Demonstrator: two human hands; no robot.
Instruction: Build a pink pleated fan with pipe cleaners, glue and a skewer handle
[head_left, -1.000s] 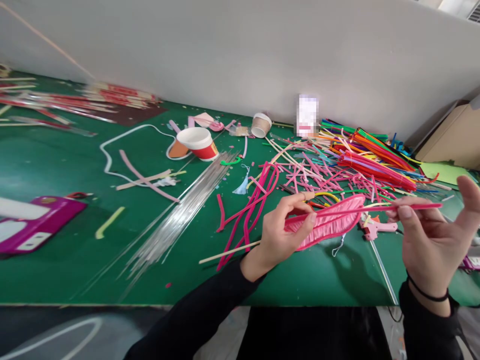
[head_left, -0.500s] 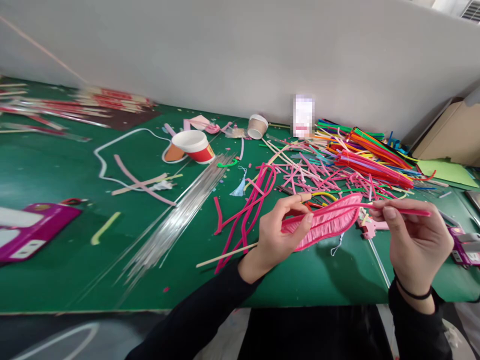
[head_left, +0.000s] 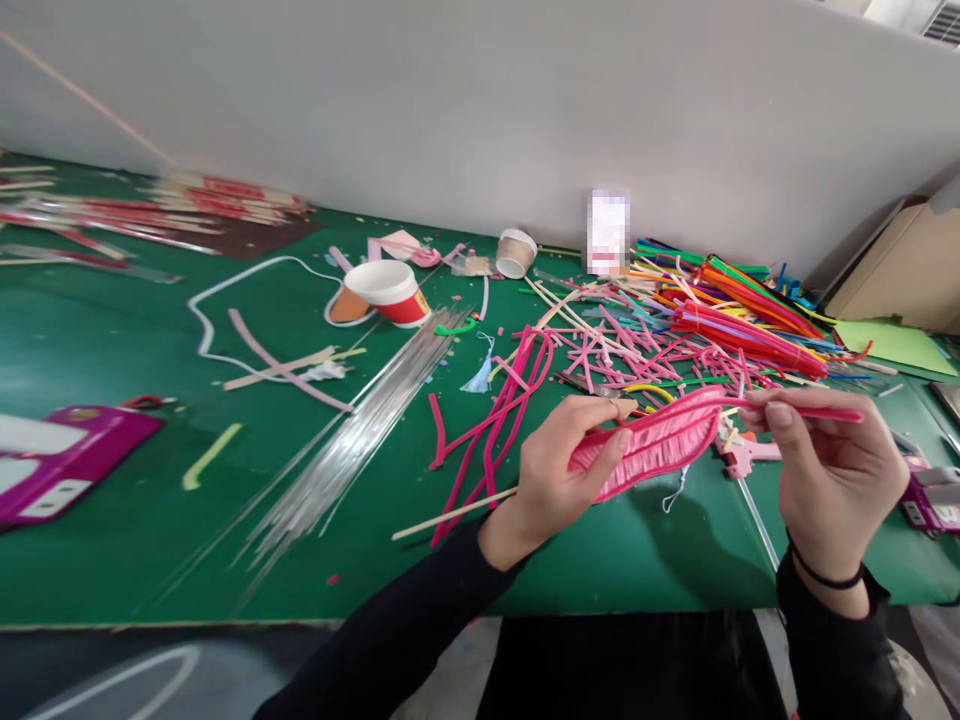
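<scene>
A pink leaf-shaped piece (head_left: 664, 446), rimmed in darker pink and pleated inside, is held above the table by my left hand (head_left: 562, 465), thumb in front and fingers behind. My right hand (head_left: 836, 480) pinches a deep pink pipe cleaner (head_left: 829, 413) near the leaf piece's right tip; its free end sticks out past the fingers. The strip runs along the leaf's upper edge toward my left hand. A thin wooden stick (head_left: 450, 515) shows behind my left wrist. Below the leaf piece lies a small cord loop (head_left: 675, 492), and a pink glue gun (head_left: 750, 455) rests behind my right hand.
Pink pipe cleaner cuttings (head_left: 622, 345) and coloured bundles (head_left: 750, 335) cover the back right of the green table (head_left: 375, 590). Clear thin rods (head_left: 352, 430) lie at centre left, near a paper cup (head_left: 390, 292). A purple device (head_left: 82, 460) sits far left; pliers (head_left: 600, 388) lie behind my left hand.
Both hands have shifted very slightly to the right with the leaf piece. My grip on it and on the pipe cleaner stays the same.
</scene>
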